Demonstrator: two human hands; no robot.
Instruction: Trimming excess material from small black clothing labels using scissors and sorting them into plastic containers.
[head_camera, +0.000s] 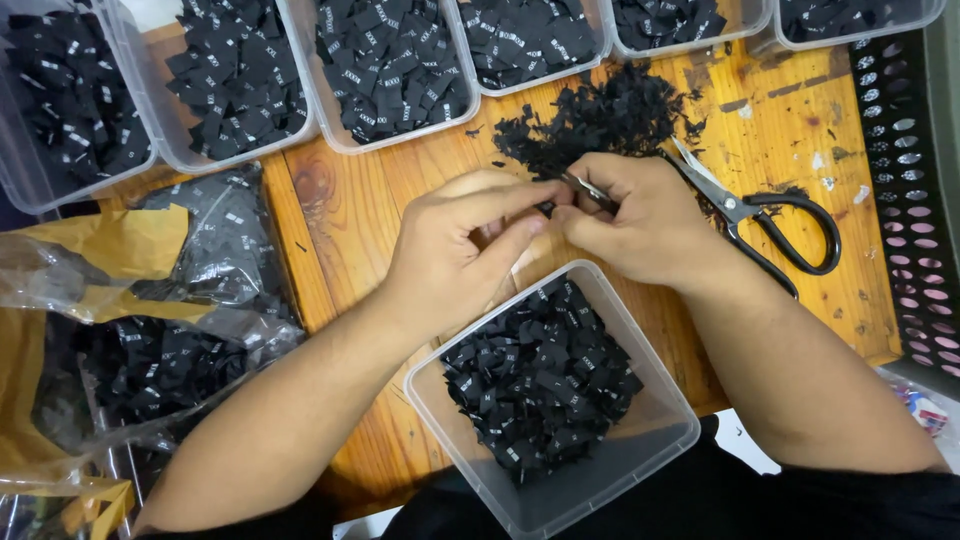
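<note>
Hands (460, 245) (640, 220) | both sets of fingers pinched on small black label (546, 208) | above tub (655, 445)

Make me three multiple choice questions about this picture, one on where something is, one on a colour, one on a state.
1. Where do the scissors lie?
A. In a container
B. On the wooden table, beside the right hand
C. On the plastic bag

2. What colour are the scissor handles?
A. Black
B. Red
C. Yellow

3. How is the nearest clear container?
A. Lidded
B. Empty
C. Open, holding black labels

Answers: 1 B, they rest on bare wood by the right wrist. 2 A, both loops are black. 3 C, no lid shows and labels fill it while the left hand and right hand pinch a small piece above.
</note>
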